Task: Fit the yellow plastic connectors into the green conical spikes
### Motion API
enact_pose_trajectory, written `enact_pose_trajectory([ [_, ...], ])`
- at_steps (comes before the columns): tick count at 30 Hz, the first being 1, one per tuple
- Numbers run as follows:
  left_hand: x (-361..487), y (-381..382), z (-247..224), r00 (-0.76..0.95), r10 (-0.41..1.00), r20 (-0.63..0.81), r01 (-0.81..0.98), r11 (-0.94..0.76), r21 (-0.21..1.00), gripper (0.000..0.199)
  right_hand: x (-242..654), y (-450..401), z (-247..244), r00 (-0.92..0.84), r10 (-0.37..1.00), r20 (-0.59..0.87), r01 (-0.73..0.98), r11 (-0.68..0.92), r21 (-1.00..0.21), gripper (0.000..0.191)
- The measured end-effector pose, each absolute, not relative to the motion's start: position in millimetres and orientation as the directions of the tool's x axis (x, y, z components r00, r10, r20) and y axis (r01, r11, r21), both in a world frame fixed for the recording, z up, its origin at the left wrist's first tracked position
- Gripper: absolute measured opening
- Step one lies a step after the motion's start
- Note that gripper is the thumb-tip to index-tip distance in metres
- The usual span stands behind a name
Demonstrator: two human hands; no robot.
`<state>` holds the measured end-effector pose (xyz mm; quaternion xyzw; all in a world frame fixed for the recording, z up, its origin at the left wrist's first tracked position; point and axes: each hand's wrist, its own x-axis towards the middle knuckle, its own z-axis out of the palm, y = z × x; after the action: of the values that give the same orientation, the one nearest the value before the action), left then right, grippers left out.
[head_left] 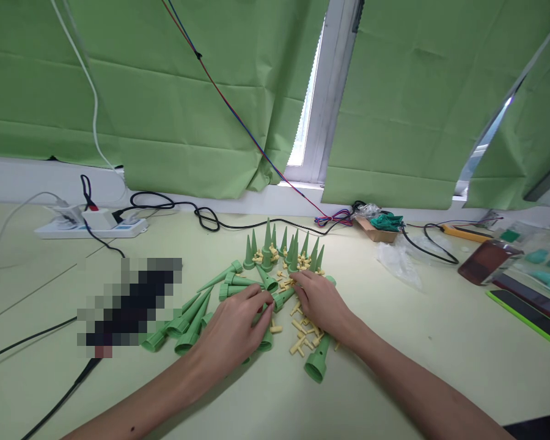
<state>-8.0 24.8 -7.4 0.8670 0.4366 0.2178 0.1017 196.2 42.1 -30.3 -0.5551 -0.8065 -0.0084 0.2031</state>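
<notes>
Between my hands lies a green plastic watering spike (283, 298), its wide end at my left fingertips and its narrow end running under my right hand. My left hand (238, 324) is closed, thumb and fingers pinched at that wide end. My right hand (323, 305) bends its fingers around the narrow end, whose tip is hidden. Loose yellow T-shaped valves (297, 347) lie below my right hand, beside another green spike (317, 364). More green spikes (190, 333) are piled to the left of and under my left hand. Several upright spikes (293, 253) with yellow valves stand behind.
A pixelated dark object (131, 305) with a cable lies at left, before a white power strip (91, 227). Black cable (242, 226) runs along the back. At right are a cardboard box (378, 231), clear plastic wrap (398, 263), a dark red bottle (488, 261) and a green-edged phone (531, 318).
</notes>
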Motion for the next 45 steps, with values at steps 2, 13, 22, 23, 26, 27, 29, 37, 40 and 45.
enact_pose_trajectory([
  [2,-7.7,25.4,-7.1,0.52,0.804,0.288,0.716,-0.595,0.367,0.033,196.5,41.9,-30.6,-0.309,0.897,0.318,0.905,0.38,-0.193,0.025],
  [13,-7.4,27.9,-7.6,0.512,0.818,0.263,0.73,-0.575,0.37,0.032,198.1,43.7,-35.4,-0.309,0.904,0.294,0.914,0.368,-0.17,0.031],
  [22,-7.4,26.3,-7.8,0.52,0.814,0.259,0.726,-0.581,0.368,0.03,197.3,43.3,-32.2,-0.293,0.91,0.294,0.921,0.351,-0.169,0.028],
  [23,-7.4,26.3,-7.8,0.518,0.815,0.259,0.726,-0.58,0.369,0.03,197.1,43.3,-31.0,-0.289,0.912,0.291,0.924,0.346,-0.164,0.027],
  [26,-7.5,27.0,-8.6,0.517,0.816,0.259,0.727,-0.578,0.372,0.03,196.8,43.6,-27.7,-0.274,0.92,0.279,0.936,0.321,-0.142,0.026],
  [27,-7.6,27.3,-9.0,0.516,0.817,0.258,0.728,-0.577,0.371,0.03,196.9,43.8,-27.0,-0.27,0.923,0.275,0.94,0.315,-0.133,0.027],
  [29,-7.9,27.8,-9.8,0.515,0.818,0.256,0.73,-0.575,0.369,0.03,197.1,44.4,-26.6,-0.267,0.925,0.271,0.944,0.308,-0.12,0.029],
  [37,-8.5,26.3,-8.7,0.512,0.816,0.268,0.73,-0.578,0.365,0.028,198.8,47.7,-30.1,-0.261,0.915,0.309,0.942,0.311,-0.123,0.033],
  [40,-8.5,26.2,-7.8,0.51,0.813,0.279,0.728,-0.581,0.364,0.028,200.3,48.3,-30.8,-0.253,0.9,0.354,0.932,0.325,-0.159,0.033],
  [45,-8.1,28.0,-8.5,0.487,0.816,0.313,0.715,-0.578,0.394,0.027,200.5,46.3,-30.5,-0.241,0.823,0.515,0.863,0.424,-0.273,0.028],
])
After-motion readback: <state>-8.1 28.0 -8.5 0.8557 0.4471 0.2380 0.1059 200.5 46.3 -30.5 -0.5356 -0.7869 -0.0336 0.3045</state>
